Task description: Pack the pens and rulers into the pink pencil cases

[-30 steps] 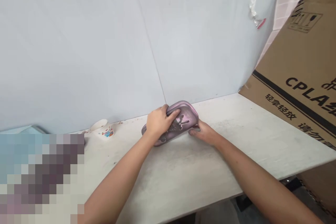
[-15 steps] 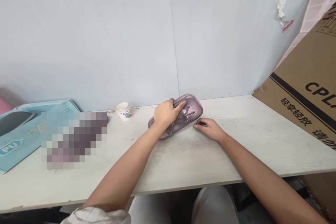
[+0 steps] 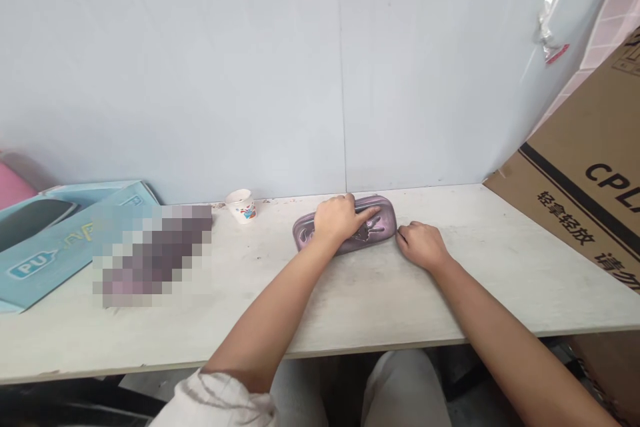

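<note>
A shiny purple hard-shell pencil case (image 3: pixel 384 215) with an embossed figure lies on the white table, slightly slanted. My left hand (image 3: pixel 336 219) grips it from above, thumb stretched over the lid and fingers wrapped round the far edge. It covers much of the lid's left half. At the case's right end is my right hand (image 3: pixel 423 244), its fingers curled together against the corner. Whatever sits between those fingertips is too small and hidden to make out.
A paper cup (image 3: pixel 242 207) with a printed pattern stands near the wall. Left of it lie a blurred-out dark purple object (image 3: pixel 160 253) and a light blue printed box (image 3: pixel 65 250). A big cardboard carton (image 3: pixel 575 180) leans at the right.
The pencil case has turned to lie more level and its near side sits lower. My right hand has moved right, along to the case's right end. The left hand keeps its hold.
</note>
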Available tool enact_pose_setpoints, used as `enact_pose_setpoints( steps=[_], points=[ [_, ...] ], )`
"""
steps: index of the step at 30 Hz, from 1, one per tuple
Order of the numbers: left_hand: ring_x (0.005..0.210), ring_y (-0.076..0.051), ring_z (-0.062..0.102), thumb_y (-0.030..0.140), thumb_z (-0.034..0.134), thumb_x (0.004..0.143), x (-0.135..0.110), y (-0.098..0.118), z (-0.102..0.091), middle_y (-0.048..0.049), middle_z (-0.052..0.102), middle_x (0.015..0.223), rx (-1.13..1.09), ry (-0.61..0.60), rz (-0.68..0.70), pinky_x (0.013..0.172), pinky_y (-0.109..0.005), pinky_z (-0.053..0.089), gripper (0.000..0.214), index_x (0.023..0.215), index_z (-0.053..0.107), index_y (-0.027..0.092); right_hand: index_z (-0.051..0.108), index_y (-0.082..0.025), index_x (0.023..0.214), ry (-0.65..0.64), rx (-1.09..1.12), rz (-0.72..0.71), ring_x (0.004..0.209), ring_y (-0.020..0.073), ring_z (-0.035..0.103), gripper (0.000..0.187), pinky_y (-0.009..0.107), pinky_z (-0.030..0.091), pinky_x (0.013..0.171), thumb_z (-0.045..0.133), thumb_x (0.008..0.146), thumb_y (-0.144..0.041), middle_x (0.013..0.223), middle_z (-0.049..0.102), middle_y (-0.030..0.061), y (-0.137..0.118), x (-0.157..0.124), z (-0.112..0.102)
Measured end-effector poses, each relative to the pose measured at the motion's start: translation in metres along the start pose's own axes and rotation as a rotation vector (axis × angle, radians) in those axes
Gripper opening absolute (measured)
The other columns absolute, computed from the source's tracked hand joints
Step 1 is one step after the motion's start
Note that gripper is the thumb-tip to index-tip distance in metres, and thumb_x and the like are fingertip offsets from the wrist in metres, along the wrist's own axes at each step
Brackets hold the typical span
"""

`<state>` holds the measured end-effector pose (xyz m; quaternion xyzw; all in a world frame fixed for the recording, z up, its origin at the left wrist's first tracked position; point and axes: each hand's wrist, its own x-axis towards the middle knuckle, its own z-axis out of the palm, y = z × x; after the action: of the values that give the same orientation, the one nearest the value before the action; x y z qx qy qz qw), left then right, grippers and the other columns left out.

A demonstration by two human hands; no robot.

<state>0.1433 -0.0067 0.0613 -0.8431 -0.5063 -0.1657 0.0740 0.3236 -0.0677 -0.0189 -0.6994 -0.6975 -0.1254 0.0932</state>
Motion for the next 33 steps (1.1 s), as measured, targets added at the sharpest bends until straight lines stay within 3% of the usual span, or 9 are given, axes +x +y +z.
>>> enact_pose_setpoints(
  steps=[6,11,16,20,22,24,27,30,33],
  points=[
    [0.081,-0.028,0.06,0.073,0.025,0.076,-0.012,0.009,0.009,-0.0151,0.063,0.083,0.035,0.054,0.191,0.07,-0.036,0.04,0.072,0.09,0.059,0.011,0.065,-0.015,0.074,0.056,-0.155,-0.031,0.074,0.0199,0.059,0.035,0.028,0.032,0.059,0.034,0.088,-0.024,0.072,0.067,0.0114,0.013,-0.008,-0.013],
    [0.081,-0.028,0.058,0.074,0.027,0.075,-0.02,0.007,0.014,-0.015,0.061,0.082,0.011,0.096,0.256,0.07,-0.037,0.039,0.071,0.091,0.058,0.011,0.064,-0.014,0.072,0.133,-0.333,-0.192,0.073,0.0208,0.058,0.025,0.029,0.028,0.057,0.041,0.083,-0.014,0.069,0.066,0.0121,0.015,0.007,-0.053],
    [0.084,-0.029,0.057,0.071,0.03,0.077,-0.024,0.007,0.02,-0.0162,0.061,0.086,-0.081,0.106,0.24,0.072,-0.04,0.038,0.068,0.091,0.058,0.011,0.063,-0.014,0.07,0.074,-0.454,-0.461,0.072,0.0202,0.055,0.019,0.03,0.028,0.059,0.047,0.075,-0.005,0.067,0.065,0.0117,-0.018,0.03,-0.094],
    [0.089,-0.029,0.055,0.06,0.036,0.081,-0.027,0.009,0.022,-0.0165,0.062,0.09,-0.166,0.108,0.204,0.077,-0.043,0.035,0.056,0.092,0.06,0.012,0.06,-0.018,0.061,0.036,-0.457,-0.682,0.074,0.0196,0.052,0.022,0.031,0.028,0.064,0.048,0.076,-0.006,0.065,0.063,0.0092,-0.048,0.04,-0.109],
    [0.091,-0.029,0.055,0.051,0.033,0.085,-0.029,0.01,0.022,-0.0162,0.063,0.091,-0.199,0.112,0.18,0.079,-0.044,0.033,0.049,0.091,0.062,0.012,0.06,-0.019,0.061,0.023,-0.462,-0.724,0.074,0.0192,0.051,0.024,0.031,0.029,0.066,0.047,0.077,-0.005,0.064,0.063,0.0081,-0.054,0.042,-0.114],
    [0.091,-0.029,0.055,0.042,0.028,0.088,-0.031,0.01,0.021,-0.0155,0.064,0.091,-0.23,0.118,0.174,0.08,-0.045,0.032,0.046,0.09,0.063,0.013,0.06,-0.018,0.066,0.033,-0.433,-0.671,0.074,0.0188,0.051,0.024,0.031,0.03,0.067,0.044,0.079,-0.006,0.067,0.063,0.0079,-0.056,0.041,-0.116],
    [0.091,-0.027,0.055,0.034,0.025,0.09,-0.033,0.01,0.019,-0.0147,0.065,0.091,-0.271,0.135,0.179,0.08,-0.045,0.03,0.044,0.091,0.064,0.013,0.061,-0.017,0.08,0.107,-0.317,-0.435,0.078,0.0186,0.053,0.02,0.029,0.032,0.066,0.043,0.081,-0.009,0.077,0.065,0.0087,-0.057,0.034,-0.106],
    [0.09,-0.026,0.056,0.028,0.028,0.089,-0.033,0.01,0.022,-0.0143,0.065,0.092,-0.29,0.141,0.196,0.078,-0.043,0.03,0.038,0.093,0.063,0.013,0.058,-0.019,0.098,0.204,-0.079,-0.1,0.079,0.0165,0.056,0.024,0.026,0.033,0.063,0.037,0.087,-0.017,0.088,0.067,0.0061,-0.062,0.025,-0.076],
    [0.089,-0.026,0.056,0.028,0.024,0.091,-0.033,0.009,0.025,-0.0134,0.066,0.091,-0.295,0.169,0.233,0.078,-0.043,0.03,0.042,0.092,0.063,0.013,0.056,-0.019,0.1,0.295,0.112,0.208,0.073,0.0152,0.057,0.033,0.025,0.031,0.058,0.025,0.092,-0.026,0.084,0.066,0.0046,-0.068,0.017,-0.045]
  ],
)
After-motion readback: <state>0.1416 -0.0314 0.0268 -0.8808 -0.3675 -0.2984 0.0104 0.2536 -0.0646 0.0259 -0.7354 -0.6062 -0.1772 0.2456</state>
